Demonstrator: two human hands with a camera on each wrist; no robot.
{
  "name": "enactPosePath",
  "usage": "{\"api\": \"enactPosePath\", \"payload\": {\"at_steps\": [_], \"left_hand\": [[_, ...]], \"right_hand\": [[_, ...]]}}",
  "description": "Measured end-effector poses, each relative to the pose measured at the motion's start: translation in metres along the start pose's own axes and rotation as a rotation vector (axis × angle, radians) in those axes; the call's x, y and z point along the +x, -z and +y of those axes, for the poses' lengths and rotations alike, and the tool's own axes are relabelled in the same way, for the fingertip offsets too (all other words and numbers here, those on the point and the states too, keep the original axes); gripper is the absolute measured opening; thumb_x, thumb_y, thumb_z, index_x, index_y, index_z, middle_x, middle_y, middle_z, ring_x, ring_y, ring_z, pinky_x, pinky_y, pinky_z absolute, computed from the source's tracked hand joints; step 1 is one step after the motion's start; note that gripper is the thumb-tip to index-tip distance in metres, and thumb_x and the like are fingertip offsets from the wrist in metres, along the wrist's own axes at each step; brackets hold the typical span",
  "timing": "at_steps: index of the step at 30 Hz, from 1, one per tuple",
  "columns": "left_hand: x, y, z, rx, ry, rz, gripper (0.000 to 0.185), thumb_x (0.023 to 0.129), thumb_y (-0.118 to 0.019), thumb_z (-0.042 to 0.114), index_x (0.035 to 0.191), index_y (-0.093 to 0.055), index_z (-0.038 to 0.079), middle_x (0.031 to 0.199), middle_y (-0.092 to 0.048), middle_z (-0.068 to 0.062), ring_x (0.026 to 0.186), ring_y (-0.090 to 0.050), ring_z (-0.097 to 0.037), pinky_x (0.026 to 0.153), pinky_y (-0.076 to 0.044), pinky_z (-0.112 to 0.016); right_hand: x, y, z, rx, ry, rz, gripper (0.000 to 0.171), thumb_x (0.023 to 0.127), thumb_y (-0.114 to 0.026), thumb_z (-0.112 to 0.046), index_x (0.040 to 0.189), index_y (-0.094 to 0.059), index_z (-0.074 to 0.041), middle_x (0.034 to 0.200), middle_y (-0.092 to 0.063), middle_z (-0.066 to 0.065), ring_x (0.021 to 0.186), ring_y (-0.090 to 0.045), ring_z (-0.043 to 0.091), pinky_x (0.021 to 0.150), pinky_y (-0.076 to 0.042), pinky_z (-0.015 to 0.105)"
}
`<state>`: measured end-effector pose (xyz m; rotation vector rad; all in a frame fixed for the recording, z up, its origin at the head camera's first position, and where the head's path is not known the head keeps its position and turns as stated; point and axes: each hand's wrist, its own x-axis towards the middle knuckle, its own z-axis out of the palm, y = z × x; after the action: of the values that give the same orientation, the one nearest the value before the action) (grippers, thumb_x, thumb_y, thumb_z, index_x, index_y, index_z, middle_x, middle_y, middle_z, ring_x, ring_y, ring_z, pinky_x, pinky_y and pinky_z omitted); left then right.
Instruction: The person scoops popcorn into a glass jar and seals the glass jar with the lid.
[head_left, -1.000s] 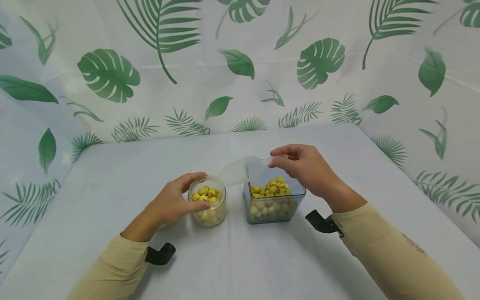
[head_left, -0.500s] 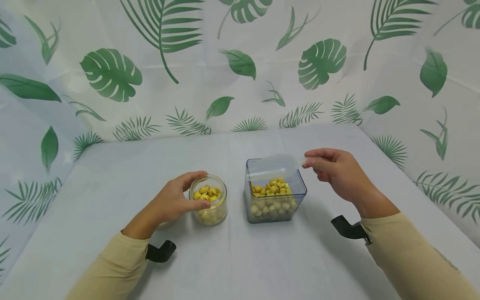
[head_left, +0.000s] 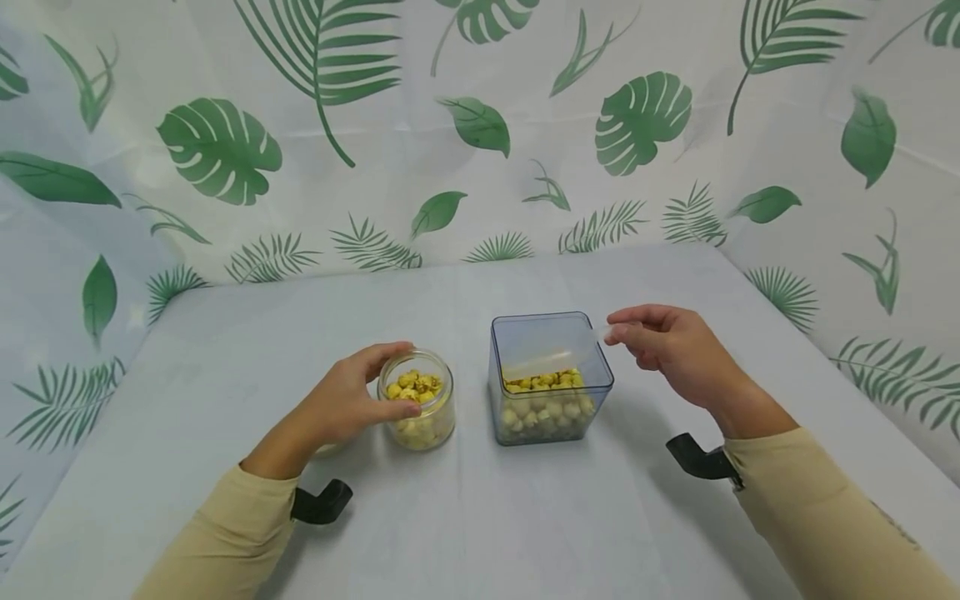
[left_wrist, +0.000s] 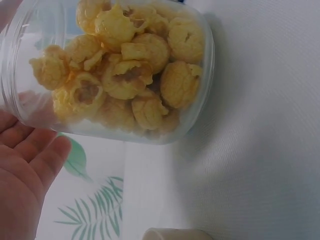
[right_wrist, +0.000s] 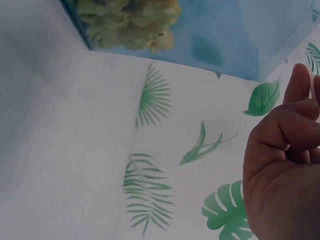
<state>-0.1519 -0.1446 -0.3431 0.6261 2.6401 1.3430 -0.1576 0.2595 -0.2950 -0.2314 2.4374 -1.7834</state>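
Observation:
A clear glass jar [head_left: 444, 427] stands on the table, part filled with yellow popcorn [left_wrist: 125, 70]. My left hand [head_left: 345, 404] holds it from the left, thumb and fingers spread round its upper part near the rim. To its right is a square, bluish see-through box [head_left: 551, 327] with more popcorn [head_left: 543, 382] in its lower part. My right hand [head_left: 667, 346] pinches the handle of a translucent scoop [head_left: 540, 362] at the box's right rim. The scoop's bowl dips inside the box, low over the popcorn. In the right wrist view the scoop is mostly out of frame.
A pale round object [head_left: 330, 450] sits behind my left wrist, mostly hidden; its cream edge [left_wrist: 177, 234] shows in the left wrist view. A leaf-printed cloth [head_left: 480, 183] rises at the table's back and sides.
My right hand has moved right, bringing the scoop from beside the jar to over the box, then lowering its bowl inside. My left hand and the jar have stayed in place.

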Motion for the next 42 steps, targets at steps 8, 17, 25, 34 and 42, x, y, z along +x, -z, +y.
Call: {"api": "enactPosePath", "payload": {"at_steps": [8, 17, 25, 34, 42], "left_hand": [[0.000, -0.001, -0.001, 0.007, -0.004, -0.003, 0.079, 0.080, -0.086, 0.027, 0.145, -0.049, 0.001, 0.146, -0.051, -0.015, 0.138, -0.043, -0.036, 0.111, -0.036, -0.053], [0.000, 0.001, 0.000, 0.019, -0.003, -0.008, 0.079, 0.080, -0.086, 0.028, 0.145, -0.049, 0.000, 0.146, -0.051, -0.016, 0.137, -0.044, -0.037, 0.110, -0.037, -0.053], [0.000, 0.002, 0.001, 0.028, -0.007, -0.008, 0.078, 0.081, -0.086, 0.029, 0.144, -0.050, -0.001, 0.145, -0.052, -0.016, 0.135, -0.045, -0.036, 0.110, -0.038, -0.053], [0.000, 0.003, 0.003, 0.020, -0.002, -0.003, 0.079, 0.081, -0.086, 0.028, 0.144, -0.050, -0.001, 0.145, -0.051, -0.016, 0.136, -0.044, -0.036, 0.110, -0.038, -0.053], [-0.003, 0.000, 0.003, -0.020, 0.011, 0.008, 0.083, 0.080, -0.086, 0.028, 0.148, -0.046, 0.000, 0.149, -0.047, -0.015, 0.139, -0.041, -0.037, 0.112, -0.035, -0.053]], "right_hand": [[0.003, -0.005, 0.005, 0.012, -0.014, -0.011, 0.013, 0.099, -0.064, -0.014, 0.109, -0.071, -0.010, 0.091, -0.063, -0.002, 0.080, -0.051, 0.016, 0.065, -0.046, 0.024], [0.010, -0.008, 0.007, -0.064, -0.020, -0.039, 0.033, 0.099, -0.065, -0.018, 0.121, -0.064, 0.007, 0.095, -0.064, -0.004, 0.085, -0.053, 0.018, 0.068, -0.046, 0.026], [0.010, -0.011, 0.005, -0.105, -0.004, -0.035, 0.037, 0.098, -0.065, -0.017, 0.124, -0.062, 0.009, 0.094, -0.064, -0.005, 0.075, -0.049, 0.016, 0.066, -0.042, 0.028], [0.011, -0.014, 0.003, -0.115, 0.032, -0.064, 0.042, 0.097, -0.066, -0.014, 0.132, -0.059, 0.008, 0.100, -0.059, 0.002, 0.081, -0.049, 0.015, 0.066, -0.040, 0.028], [-0.001, -0.009, -0.012, -0.353, 0.054, 0.037, 0.055, 0.099, -0.066, -0.030, 0.144, -0.052, -0.003, 0.124, -0.055, 0.013, 0.102, -0.053, 0.023, 0.080, -0.047, 0.030]]}}
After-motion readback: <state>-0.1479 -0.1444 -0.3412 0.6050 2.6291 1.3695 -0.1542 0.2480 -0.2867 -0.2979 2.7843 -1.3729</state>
